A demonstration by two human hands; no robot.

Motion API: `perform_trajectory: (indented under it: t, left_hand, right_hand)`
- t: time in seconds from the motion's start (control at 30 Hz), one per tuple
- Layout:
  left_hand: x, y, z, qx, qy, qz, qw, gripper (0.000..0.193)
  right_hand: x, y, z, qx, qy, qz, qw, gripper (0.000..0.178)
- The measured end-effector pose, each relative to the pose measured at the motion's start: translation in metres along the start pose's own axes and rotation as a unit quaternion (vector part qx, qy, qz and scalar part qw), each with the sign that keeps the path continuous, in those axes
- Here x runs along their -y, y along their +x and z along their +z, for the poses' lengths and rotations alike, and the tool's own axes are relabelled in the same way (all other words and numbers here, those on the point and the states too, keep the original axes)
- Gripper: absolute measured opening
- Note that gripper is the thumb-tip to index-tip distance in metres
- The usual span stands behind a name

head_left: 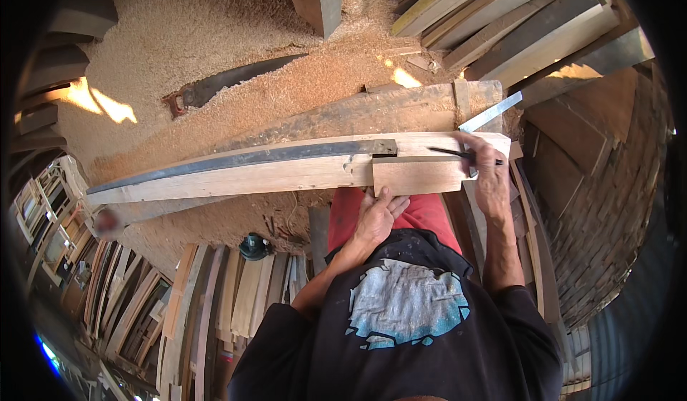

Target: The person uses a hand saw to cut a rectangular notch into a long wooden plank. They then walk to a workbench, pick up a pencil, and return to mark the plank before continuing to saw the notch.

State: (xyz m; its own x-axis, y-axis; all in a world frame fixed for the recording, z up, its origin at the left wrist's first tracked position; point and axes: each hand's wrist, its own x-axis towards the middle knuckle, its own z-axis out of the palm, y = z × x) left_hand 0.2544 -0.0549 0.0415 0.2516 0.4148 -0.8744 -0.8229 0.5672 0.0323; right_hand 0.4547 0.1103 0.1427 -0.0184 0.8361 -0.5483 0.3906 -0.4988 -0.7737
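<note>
A long pale timber beam [300, 175] lies crosswise in front of me, with a dark grey strip [272, 156] along its upper side. On the beam's near edge rests a short rectangular wooden block [416, 175]. My left hand [378, 220] is closed on the block's near edge, its fingertips against the wood. Near the beam's right end, my right hand [489, 173] grips a thin dark pencil [449, 151], which points left over the block. The silver blade of a square [492, 112] slants up and away beside that hand; its other end is partly hidden by the fingers.
Beneath the beam is a worn wide plank [401, 111]. Beyond it, a handsaw [229, 80] lies on deep sawdust [215, 21]. Stacked boards [529, 32] stand at far right, with more lumber [207, 308] at near left. A dark green power tool [254, 246] sits by that lumber.
</note>
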Motion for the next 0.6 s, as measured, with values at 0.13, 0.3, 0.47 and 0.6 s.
perform_trajectory:
  t: [0.13, 0.3, 0.47, 0.6]
  left_hand:
    - [0.001, 0.000, 0.001, -0.004, 0.001, 0.007, 1.000, 0.052]
    - [0.006, 0.006, -0.010, 0.033, -0.012, 0.012, 0.999, 0.061]
    - [0.010, 0.008, -0.013, 0.033, -0.016, 0.024, 0.999, 0.059]
    - [0.011, 0.008, -0.012, 0.028, -0.012, 0.031, 0.999, 0.056]
  right_hand:
    - [-0.024, 0.021, 0.032, 0.074, 0.071, 0.046, 0.994, 0.040]
    - [-0.038, 0.046, 0.047, 0.153, -0.099, 0.080, 0.980, 0.023]
    - [-0.041, 0.061, 0.057, 0.192, -0.008, 0.152, 0.969, 0.023]
    - [-0.052, 0.070, 0.061, 0.224, -0.046, 0.161, 0.960, 0.023]
